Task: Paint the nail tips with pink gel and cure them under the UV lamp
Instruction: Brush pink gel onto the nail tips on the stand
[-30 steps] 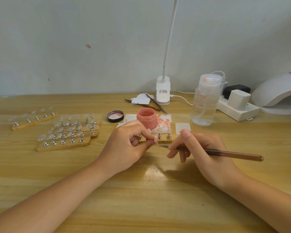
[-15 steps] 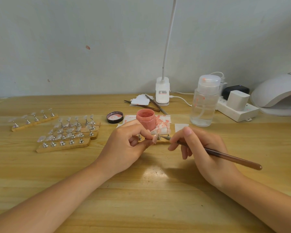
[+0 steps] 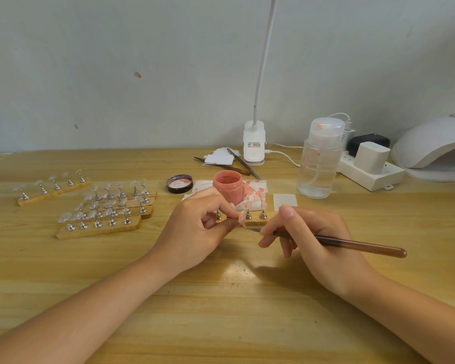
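Nail tip [image 3: 242, 218] pinched in left hand [image 3: 199, 227], brush [image 3: 336, 243] in right hand [image 3: 323, 245] touching it

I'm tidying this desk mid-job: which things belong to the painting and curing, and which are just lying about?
In use: brush, nail tip, pink gel jar, UV lamp, left hand, right hand.
Lying about: tweezers, power strip, liquid bottle.
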